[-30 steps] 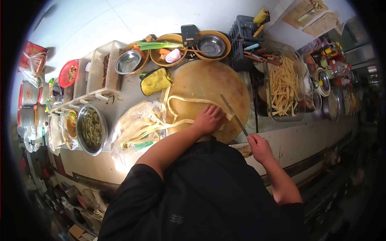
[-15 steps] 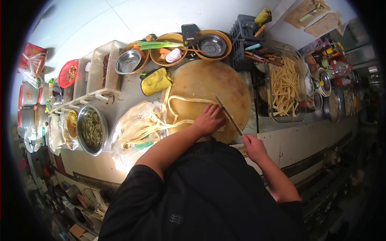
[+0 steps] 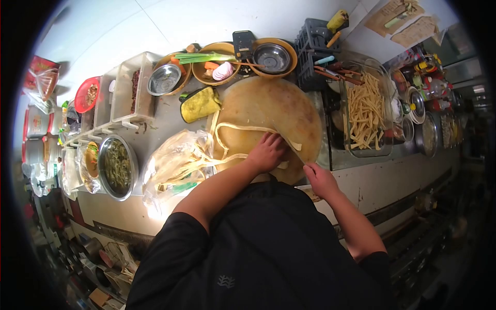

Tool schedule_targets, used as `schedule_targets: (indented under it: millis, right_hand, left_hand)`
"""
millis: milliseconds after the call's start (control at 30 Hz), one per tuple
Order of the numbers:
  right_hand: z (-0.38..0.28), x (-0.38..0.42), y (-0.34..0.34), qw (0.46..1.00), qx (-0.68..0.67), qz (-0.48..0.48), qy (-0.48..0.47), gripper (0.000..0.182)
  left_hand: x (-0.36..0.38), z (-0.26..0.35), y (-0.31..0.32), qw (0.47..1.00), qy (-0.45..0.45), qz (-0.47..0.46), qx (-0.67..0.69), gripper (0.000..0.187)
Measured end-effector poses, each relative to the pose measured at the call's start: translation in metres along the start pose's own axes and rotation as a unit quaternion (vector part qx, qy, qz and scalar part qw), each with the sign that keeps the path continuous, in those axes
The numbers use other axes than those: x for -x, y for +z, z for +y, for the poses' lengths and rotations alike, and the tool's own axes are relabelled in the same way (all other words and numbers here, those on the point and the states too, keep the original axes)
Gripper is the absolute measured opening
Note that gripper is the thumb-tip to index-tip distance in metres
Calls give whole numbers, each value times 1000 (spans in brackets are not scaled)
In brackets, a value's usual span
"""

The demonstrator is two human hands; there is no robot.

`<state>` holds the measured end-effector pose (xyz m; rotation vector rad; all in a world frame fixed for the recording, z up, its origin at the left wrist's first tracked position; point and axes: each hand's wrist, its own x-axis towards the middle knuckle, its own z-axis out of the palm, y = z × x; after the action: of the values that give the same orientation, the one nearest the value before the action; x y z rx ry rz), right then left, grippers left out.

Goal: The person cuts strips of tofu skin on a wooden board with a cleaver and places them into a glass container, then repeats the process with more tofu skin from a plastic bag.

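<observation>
On a round wooden chopping board (image 3: 289, 101), my left hand (image 3: 268, 151) lies with curled fingers over long pale yellow strips (image 3: 243, 126) that look like bean curd sticks. My right hand (image 3: 321, 181) is closed round the handle of a knife (image 3: 301, 156), whose blade shows as a thin line close beside my left fingertips. Just past the blade lies a short end of strip (image 3: 296, 146). The strips run back to a clear plastic bag (image 3: 178, 150) at the board's left edge. My left fingertips are partly hidden.
A glass tray (image 3: 390, 139) of cut strips stands on the right. Behind the board are bowls with vegetables (image 3: 209, 54), a phone (image 3: 243, 44) and a knife rack (image 3: 310, 39). On the left sit a yellow cloth (image 3: 200, 105) and a steel bowl (image 3: 135, 160) of dark greens.
The knife has come down and tilted so its blade shows thinner. My right hand has shifted slightly left. A strip end now shows right of the blade.
</observation>
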<state>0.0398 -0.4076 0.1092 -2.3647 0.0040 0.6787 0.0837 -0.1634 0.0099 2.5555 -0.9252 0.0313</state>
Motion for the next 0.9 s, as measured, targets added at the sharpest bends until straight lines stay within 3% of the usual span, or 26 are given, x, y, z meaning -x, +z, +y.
schedule_targets:
  millis: [367, 533, 900]
  right_hand:
    - [-11, 13, -2, 999, -35, 0, 24, 47]
    - [-12, 13, -11, 1000, -4, -10, 21, 49]
    - [-19, 9, -33, 995, 80, -55, 16, 52]
  left_hand:
    - [0, -5, 4, 999, -24, -2, 38, 54]
    - [7, -16, -4, 996, -85, 6, 22, 57]
    - [10, -20, -9, 996, -85, 0, 6, 56]
